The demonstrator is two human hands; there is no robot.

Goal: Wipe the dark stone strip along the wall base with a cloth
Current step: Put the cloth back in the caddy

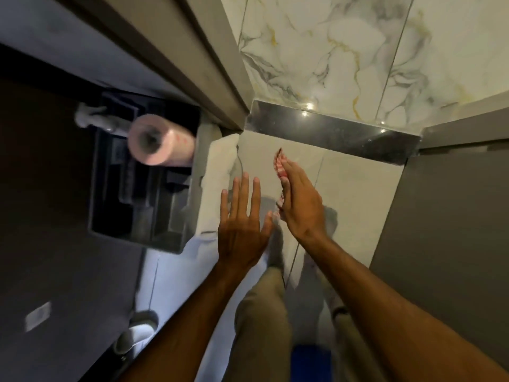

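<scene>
Cloth: the red-and-white cloth (279, 165) sits in the right hand (298, 201), pinned under flat, extended fingers (290, 172) — one corner pokes out past the fingertips, another bit shows under the palm.
Cloth feel: looks thin, soft and light, likely to bunch or slip if held loosely; best folded into a pad and pressed under the whole palm, not pinched at a corner.
Right hand: fingers closed flat over the cloth, hand in the air above the pale floor tiles (344, 188), short of the wall.
Left hand: the left hand (242, 219) is spread wide, fingers open and holding nothing, just beside the right.
Stone strip: the dark stone strip (330, 132) runs along the foot of the marble wall (330, 51), glossy, with light glints on it — hard and probably slick, so the cloth should glide; apart from the cloth now.
Nearby: a dark caddy (143, 186) with a pink roll (162, 139) stands off to the left.
Next: bring the pad down to one end of the strip and sweep along it.
</scene>
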